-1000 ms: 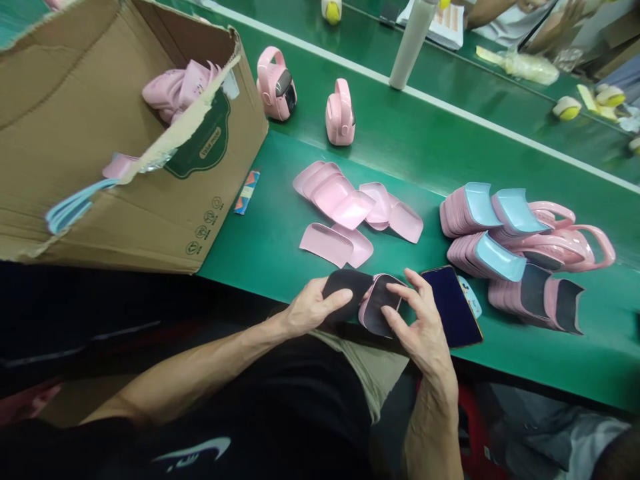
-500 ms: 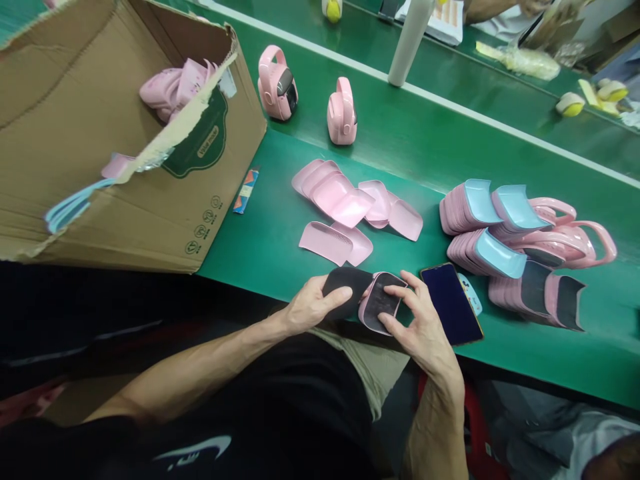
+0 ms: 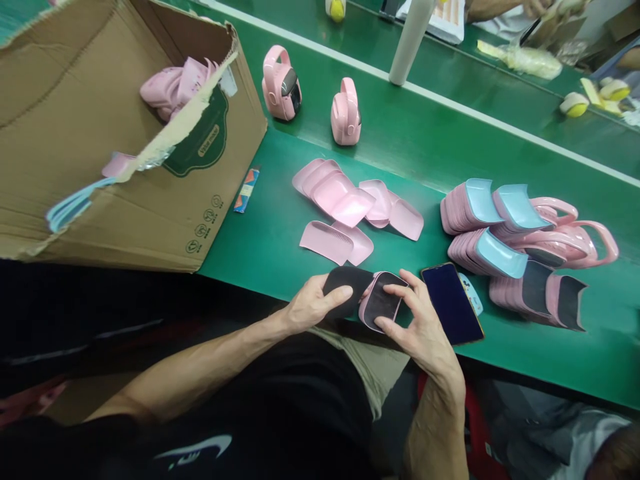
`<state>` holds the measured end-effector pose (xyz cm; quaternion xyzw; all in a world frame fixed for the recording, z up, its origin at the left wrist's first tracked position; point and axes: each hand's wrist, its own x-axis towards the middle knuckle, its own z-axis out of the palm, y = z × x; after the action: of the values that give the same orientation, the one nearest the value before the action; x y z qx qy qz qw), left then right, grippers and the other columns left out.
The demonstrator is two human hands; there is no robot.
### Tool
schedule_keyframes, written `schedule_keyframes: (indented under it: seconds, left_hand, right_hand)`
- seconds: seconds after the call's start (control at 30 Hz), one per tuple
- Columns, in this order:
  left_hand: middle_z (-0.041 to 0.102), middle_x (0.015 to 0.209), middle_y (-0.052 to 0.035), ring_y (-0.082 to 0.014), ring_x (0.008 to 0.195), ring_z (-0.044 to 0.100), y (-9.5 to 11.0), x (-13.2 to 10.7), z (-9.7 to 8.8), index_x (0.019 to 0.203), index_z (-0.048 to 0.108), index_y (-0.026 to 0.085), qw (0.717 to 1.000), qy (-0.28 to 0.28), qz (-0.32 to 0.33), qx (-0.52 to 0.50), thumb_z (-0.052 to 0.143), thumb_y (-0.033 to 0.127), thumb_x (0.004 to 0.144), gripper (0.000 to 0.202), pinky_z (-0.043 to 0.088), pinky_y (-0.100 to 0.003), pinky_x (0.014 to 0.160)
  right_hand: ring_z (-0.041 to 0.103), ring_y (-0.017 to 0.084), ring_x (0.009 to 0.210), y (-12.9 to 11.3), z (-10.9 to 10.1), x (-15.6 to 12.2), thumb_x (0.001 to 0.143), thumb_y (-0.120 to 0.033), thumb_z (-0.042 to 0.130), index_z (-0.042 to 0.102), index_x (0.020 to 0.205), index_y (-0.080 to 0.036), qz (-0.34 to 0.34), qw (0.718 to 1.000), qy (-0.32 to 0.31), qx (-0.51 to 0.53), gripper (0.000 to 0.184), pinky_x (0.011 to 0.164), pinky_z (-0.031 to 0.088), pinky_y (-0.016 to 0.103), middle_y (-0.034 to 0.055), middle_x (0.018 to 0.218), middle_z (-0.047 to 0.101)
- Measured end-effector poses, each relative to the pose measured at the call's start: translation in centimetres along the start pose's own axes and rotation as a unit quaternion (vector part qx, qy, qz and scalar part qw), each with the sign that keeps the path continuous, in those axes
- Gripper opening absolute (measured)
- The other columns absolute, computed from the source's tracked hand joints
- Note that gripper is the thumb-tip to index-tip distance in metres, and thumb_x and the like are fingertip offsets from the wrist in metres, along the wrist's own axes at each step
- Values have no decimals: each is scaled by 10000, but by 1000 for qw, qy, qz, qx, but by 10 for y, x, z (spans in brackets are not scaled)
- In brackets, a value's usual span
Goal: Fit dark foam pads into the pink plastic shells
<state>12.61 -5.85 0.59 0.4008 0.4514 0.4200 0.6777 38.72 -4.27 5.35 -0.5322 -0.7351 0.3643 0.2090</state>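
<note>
At the near edge of the green table, my left hand is closed on a black curved pad, thumb pressed on its top. My right hand grips a pink panel with a dark inner face, index finger laid over its top edge and thumb under it. The pad and the panel touch each other between my hands. Just beyond them lie several loose pink shell pieces.
A torn cardboard box with pink parts inside fills the left. A dark phone lies right of my right hand. Stacks of pink and blue panels sit at the right. Two assembled pink units stand behind. A white pole rises at the back.
My right hand's fingers have curled in over the pink panel, and the panel has turned a little toward the black pad. My left hand has stayed put.
</note>
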Motion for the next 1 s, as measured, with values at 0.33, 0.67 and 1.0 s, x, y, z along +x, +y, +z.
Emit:
schedule_keyframes:
  seconds: [0.33,0.67,1.0]
  left_hand:
    - [805,1206,-194,-329,1099,776,1,0,0,1255,770,82,1000,-4,2,-8,780,598,959,594,658,-423,935]
    - [821,1168,-206,-335,1077,807,3,1,3,1236,775,75,998,-18,-1,-68,788,573,967,566,673,-436,955]
    - [827,1152,-203,-320,1040,822,5,2,4,1247,775,75,996,-27,6,-85,792,548,975,546,679,-421,948]
  right_hand:
    - [424,347,1587,0,0,1,886,-343,838,711,1323,-316,-1,1000,4,6,455,1292,405,624,102,1671,443]
    - [627,319,1355,6,-9,0,1003,-473,731,759,1247,-271,5,996,87,28,318,990,622,480,130,1543,591]
    - [609,325,1389,10,2,1,1021,-443,712,762,1301,-277,-2,999,53,10,329,1012,602,494,123,1511,625]
